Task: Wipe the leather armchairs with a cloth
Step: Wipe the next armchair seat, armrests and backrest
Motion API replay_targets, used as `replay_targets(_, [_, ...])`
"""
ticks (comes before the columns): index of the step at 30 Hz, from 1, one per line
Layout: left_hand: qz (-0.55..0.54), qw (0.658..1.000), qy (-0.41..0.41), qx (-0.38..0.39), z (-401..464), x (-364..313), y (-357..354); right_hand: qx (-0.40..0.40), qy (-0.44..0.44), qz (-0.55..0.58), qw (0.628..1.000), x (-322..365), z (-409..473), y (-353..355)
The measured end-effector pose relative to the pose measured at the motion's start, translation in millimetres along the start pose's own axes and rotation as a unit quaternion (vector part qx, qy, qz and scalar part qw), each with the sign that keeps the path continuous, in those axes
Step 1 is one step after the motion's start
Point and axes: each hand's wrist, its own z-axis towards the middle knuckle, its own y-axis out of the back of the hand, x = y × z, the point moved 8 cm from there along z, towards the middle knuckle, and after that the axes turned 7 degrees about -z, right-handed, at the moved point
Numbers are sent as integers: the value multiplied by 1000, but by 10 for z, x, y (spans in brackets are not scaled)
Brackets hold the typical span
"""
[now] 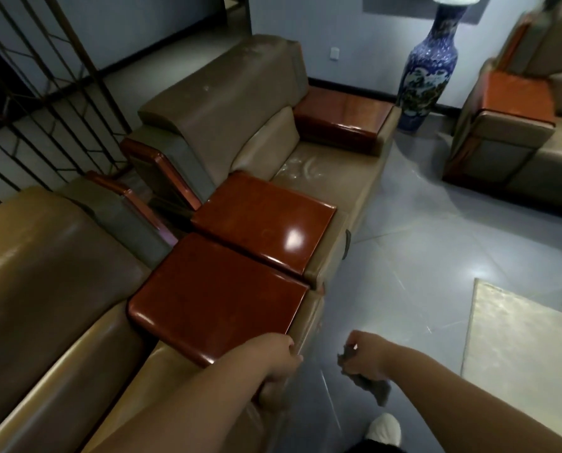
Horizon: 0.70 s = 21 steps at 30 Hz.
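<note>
Armchairs: two tan leather seats stand side by side at the left; the near armchair [53,289] fills the lower left, the far armchair [240,103] sits beyond it, and their glossy wooden armrests nearly touch.
Third armchair [515,125]: blurred, well apart at the upper right, across the floor.
Near armrest [217,295]: a flat red-brown top; its front corner is just beside the left hand.
Far seat [322,178]: pale smears on the cushion, probably dust or dried marks, a likely reason for wiping.
Cloth [369,382]: a small dark rag, bunched up, hanging below the right hand over the floor and touching no chair.
Right hand [366,356]: grip closed round the cloth, fingers curled, held in the air between the near armchair and the low tabletop.
Left hand [278,358]: at the front end of the near armrest, fingers bent down over the leather edge; whether the grip presses or only rests there cannot be told. It may steady the body.
Tabletop [515,348]: pale, marble-like, at the lower right.
Vase [428,67]: tall, blue and white, on the floor by the far wall.
Shoe [384,429]: white, on the grey tiles below the hands.
</note>
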Motion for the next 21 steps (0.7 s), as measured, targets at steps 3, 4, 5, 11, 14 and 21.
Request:
replay_targets(3, [-12, 1000, 1, -16, 278, -609, 74, -8, 14, 40, 999, -436, 92, 493])
replay_targets(4, [-12, 1000, 3, -17, 391, -791, 118, -12, 15, 63, 998, -590, 124, 700])
replay_targets(5, [-8, 1000, 6, -16, 494, -975, 157, -20, 15, 80, 996, -759, 134, 912])
replay_targets(11, [-44, 997, 43, -41, 1022, -1855, 429, -40, 39, 105, 993, -1545, 237, 2044])
replay_targets(14, [-52, 996, 51, -46, 1237, -2188, 575, -81, 54, 134, 986, -1693, 420, 2548])
replay_targets(21, [6, 996, 69, -56, 1937, -2546, 1225, -109, 87, 80, 987, -1632, 979, 3441])
